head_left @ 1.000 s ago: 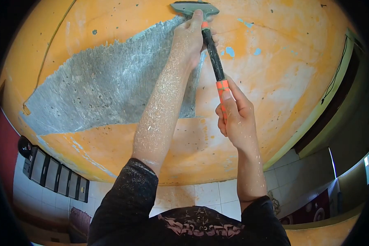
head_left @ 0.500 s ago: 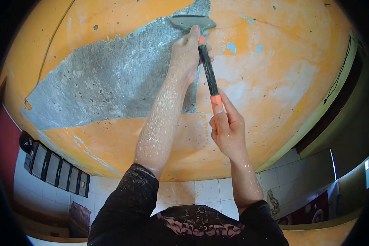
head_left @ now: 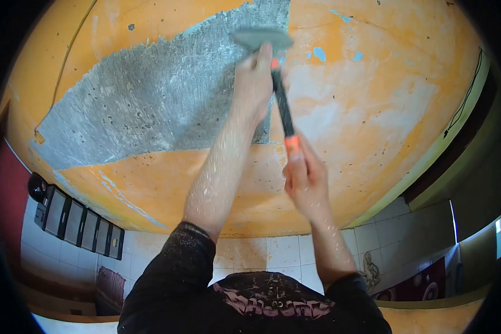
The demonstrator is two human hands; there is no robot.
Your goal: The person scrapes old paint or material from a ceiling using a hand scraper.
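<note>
A long-handled scraper with a wide grey head and a black and orange handle leans against the wall. Close behind its head, my left hand grips it with the thumb laid along the top. My right hand is wrapped round the orange lower end of the handle. The blade lies over a bare grey patch where the orange paint is gone. Pale flakes cover my left forearm, with fewer on the right. Motion blurs the scraper head.
Small light-blue spots show in the orange paint on the right. A cable runs down the wall at left. Below stand a dark-framed drawer unit on the left, a white tiled floor and a patterned red cloth at right.
The scraper head and both hands sit slightly lower in the view, and the head is now blurred. The wall has shifted slightly in view. Both hands keep their hold.
</note>
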